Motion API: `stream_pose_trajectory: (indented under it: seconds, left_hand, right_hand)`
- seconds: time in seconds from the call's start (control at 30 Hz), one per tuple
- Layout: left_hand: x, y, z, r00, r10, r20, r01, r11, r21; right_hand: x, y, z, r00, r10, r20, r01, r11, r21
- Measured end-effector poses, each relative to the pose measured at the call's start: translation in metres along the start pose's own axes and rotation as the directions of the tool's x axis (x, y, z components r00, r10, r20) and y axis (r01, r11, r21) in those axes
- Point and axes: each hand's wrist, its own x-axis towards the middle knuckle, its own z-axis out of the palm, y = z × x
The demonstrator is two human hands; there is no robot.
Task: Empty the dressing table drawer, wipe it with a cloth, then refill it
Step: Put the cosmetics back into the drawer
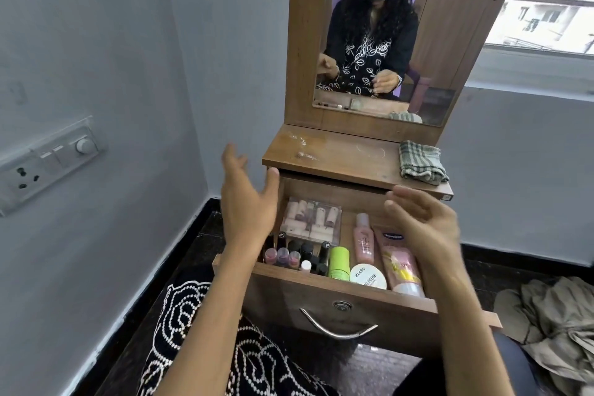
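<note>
The wooden drawer (337, 302) of the dressing table stands pulled out, full of cosmetics. Inside lie a clear case of rollers (311, 220), small nail polish bottles (289, 257), a green tube (339, 262), a white zudio jar (368, 276), a pink bottle (364, 239) and a pink Vaseline tube (400, 262). A folded checked cloth (421, 161) rests on the tabletop's right end. My left hand (247, 196) hovers open above the drawer's left side. Over the right side, my right hand (421, 222) is open too. Neither touches anything.
The tabletop (331, 154) is bare apart from the cloth, with a mirror (379, 35) behind it. A wall with a switch panel (48, 164) is close on the left. A heap of fabric (553, 328) lies on the dark floor at right.
</note>
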Motion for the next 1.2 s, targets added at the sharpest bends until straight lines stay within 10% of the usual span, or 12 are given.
stream_pose_trajectory:
  seconds: [0.27,0.63,1.2]
  left_hand:
    - [-0.066,-0.035,-0.024,0.967,-0.145,-0.209,0.099,0.972,-0.215]
    - [-0.103,-0.085,-0.025,0.927,-0.376,-0.006,0.369,0.911,-0.186]
    - [-0.08,-0.101,-0.007,0.909,-0.417,-0.016,0.409,0.898,-0.164]
  right_hand:
    - [-0.063,0.027,-0.033,0.865,-0.043,-0.5,0.14,0.977,0.158]
    - [-0.088,0.094,-0.046,0.787,0.075,-0.613,-0.134,0.99,-0.051]
    - [-0.062,0.12,-0.05,0.823,0.115,-0.556,-0.104,0.993,0.051]
